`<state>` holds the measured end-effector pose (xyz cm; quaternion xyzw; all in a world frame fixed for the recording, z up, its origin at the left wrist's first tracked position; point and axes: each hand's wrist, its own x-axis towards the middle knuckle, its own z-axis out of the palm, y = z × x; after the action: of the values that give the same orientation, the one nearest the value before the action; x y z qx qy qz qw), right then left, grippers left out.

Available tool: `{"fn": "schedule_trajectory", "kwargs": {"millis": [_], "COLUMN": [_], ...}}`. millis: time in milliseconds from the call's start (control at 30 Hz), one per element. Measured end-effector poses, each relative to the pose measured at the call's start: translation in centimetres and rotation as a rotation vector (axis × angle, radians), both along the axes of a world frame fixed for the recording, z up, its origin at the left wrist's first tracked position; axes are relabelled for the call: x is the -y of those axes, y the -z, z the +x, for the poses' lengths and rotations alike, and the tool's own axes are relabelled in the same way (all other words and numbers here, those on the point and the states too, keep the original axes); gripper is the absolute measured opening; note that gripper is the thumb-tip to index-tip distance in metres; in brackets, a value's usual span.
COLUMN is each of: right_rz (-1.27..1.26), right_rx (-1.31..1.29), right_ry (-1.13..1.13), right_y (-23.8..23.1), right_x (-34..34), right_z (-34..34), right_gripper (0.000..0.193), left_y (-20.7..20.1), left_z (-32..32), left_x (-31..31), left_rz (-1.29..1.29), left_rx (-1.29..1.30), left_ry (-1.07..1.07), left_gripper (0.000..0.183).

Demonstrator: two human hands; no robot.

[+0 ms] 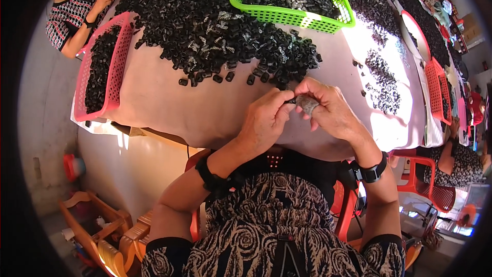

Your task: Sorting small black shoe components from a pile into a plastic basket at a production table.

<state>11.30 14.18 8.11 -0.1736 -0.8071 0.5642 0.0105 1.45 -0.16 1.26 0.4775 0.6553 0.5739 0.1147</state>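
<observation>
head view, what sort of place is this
Probably a small workshop for hand assembly or sorting: heaps of small black parts cover much of a cloth-topped table, a green basket holds more, and another person is beside the table.

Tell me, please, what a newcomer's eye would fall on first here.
Probably the bright green basket at the top, then the heap of black parts spread left of it and nearer. After that, the left hand and right hand, close together above the table.
</observation>
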Motion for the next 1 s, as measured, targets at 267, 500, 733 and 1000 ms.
{"fn": "schedule_trajectory", "kwargs": {"millis": [267,500,733,1000], "right_rz": [-0.437,-0.682,-0.830,-1.026], "right_rx": [0.026,0.150,0.044,-0.274], "right_ry": [-0.008,-0.005,-0.091,0.078], "right_y": [0.3,1.0,3.8,5.2], "right_x": [-1.5,-1.3,-0.2,3.4], "right_z": [0.9,2.5,3.5,3.7], "right_gripper": [0.002,0.020,0.036,0.031], "left_y": [0.1,-1.0,-1.1,-1.2], "left_z": [0.1,0.3,0.2,0.5], "left_x": [0.1,0.0,0.4,0.4], "left_rz": [0.089,0.210,0.138,0.133], "left_rx": [0.310,0.278,0.273,0.469], "left_ry": [0.181,0.323,0.391,0.531], "left_gripper": [0.017,0.017,0.018,0.034]}}
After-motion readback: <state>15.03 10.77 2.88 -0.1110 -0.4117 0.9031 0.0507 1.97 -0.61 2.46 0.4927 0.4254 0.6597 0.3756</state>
